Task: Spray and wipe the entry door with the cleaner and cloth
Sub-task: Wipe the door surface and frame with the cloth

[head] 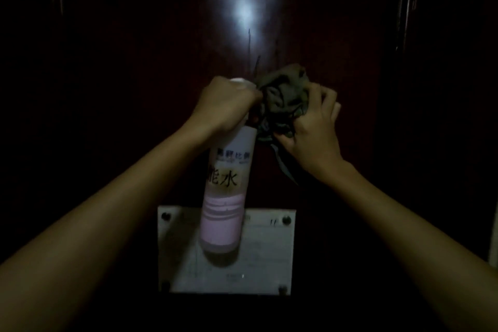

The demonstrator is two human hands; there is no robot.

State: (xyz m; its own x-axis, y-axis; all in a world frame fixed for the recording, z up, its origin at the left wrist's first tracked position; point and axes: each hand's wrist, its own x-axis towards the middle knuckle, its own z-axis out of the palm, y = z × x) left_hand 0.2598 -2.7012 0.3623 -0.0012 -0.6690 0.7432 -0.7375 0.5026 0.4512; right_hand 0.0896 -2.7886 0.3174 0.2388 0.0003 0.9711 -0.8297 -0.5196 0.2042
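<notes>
The dark red entry door (336, 35) fills the dim view, with a bright glare spot near its top middle. My left hand (229, 102) grips the top of a tall white and pink spray bottle (226, 197), which hangs down from my fist. Its spray head is mostly hidden under my fingers. Right beside it, my right hand (314, 127) holds a crumpled grey-green cloth (283, 100) bunched up against the bottle's top. A strip of the cloth dangles below my right hand.
A pale rectangular plate (269, 256) with a dark fastener at each corner is fixed to the door below the hands, partly behind the bottle. Vertical panel mouldings (404, 8) run down the door at the left and right. The scene is very dark.
</notes>
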